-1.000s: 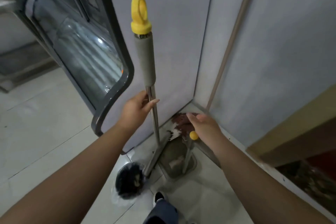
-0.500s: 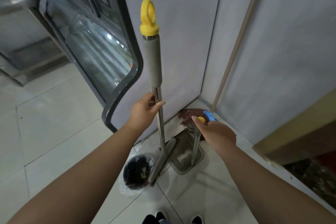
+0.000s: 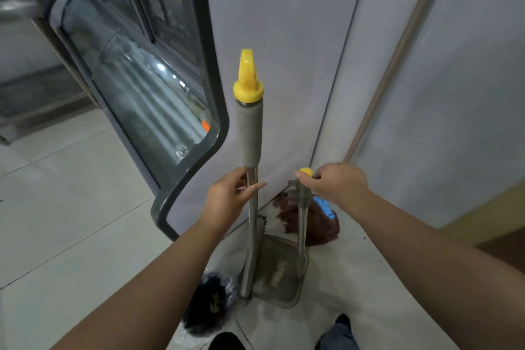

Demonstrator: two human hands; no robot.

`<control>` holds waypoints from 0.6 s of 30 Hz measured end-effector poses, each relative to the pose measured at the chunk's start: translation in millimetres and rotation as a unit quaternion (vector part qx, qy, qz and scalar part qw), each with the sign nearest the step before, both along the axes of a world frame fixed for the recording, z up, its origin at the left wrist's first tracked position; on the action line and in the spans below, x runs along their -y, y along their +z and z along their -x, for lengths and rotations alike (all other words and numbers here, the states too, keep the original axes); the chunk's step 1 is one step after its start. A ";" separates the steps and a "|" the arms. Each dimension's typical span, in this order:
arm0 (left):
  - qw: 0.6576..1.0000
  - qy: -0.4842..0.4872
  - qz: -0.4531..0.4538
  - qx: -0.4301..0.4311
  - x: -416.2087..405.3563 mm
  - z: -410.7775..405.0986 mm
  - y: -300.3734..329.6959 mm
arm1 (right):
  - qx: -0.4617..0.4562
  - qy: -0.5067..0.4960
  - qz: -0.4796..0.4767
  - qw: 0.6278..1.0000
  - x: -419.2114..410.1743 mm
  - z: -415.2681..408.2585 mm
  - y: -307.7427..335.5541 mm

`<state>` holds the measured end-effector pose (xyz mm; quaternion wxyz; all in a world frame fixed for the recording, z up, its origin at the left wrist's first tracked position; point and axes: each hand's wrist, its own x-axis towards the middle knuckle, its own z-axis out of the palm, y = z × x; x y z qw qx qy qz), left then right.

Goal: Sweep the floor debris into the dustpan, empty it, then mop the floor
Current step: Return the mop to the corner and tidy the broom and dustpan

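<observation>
My left hand point(image 3: 231, 196) grips the steel shaft of a broom point(image 3: 250, 133) just below its grey foam sleeve; the broom has a yellow ring cap and stands nearly upright. My right hand point(image 3: 338, 185) holds the top of the dustpan handle point(image 3: 302, 219), which ends in a yellow knob. The grey dustpan point(image 3: 284, 275) rests on the floor with a pale scrap of debris inside. A brown mop head point(image 3: 318, 221) with a blue clip lies in the corner behind it, its long pole point(image 3: 397, 57) leaning on the wall.
A small bin with a black bag point(image 3: 211, 301) stands left of the dustpan. A glass display case with a dark frame point(image 3: 199, 111) juts out on the left. Grey walls meet in a corner ahead. My shoes point(image 3: 342, 321) are at the bottom edge.
My right hand has closed around the top of the dustpan handle and lifted slightly. The view has pulled back and tilted, so broom and dustpan sit lower in frame.
</observation>
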<state>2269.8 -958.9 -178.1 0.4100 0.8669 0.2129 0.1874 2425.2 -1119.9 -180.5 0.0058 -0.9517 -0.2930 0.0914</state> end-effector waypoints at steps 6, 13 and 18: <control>0.996 0.073 -0.045 0.010 -7.1 -40.7 4.3 | 0.030 0.142 -0.029 0.989 -29.8 -80.4 -3.0; 0.980 0.188 -0.053 -0.034 7.6 -88.8 -0.4 | -0.026 0.330 -0.035 0.943 -59.5 -150.9 -19.1; 0.969 0.241 -0.010 -0.050 9.6 -98.8 -11.4 | -0.146 0.333 -0.001 0.932 -65.7 -190.1 -36.8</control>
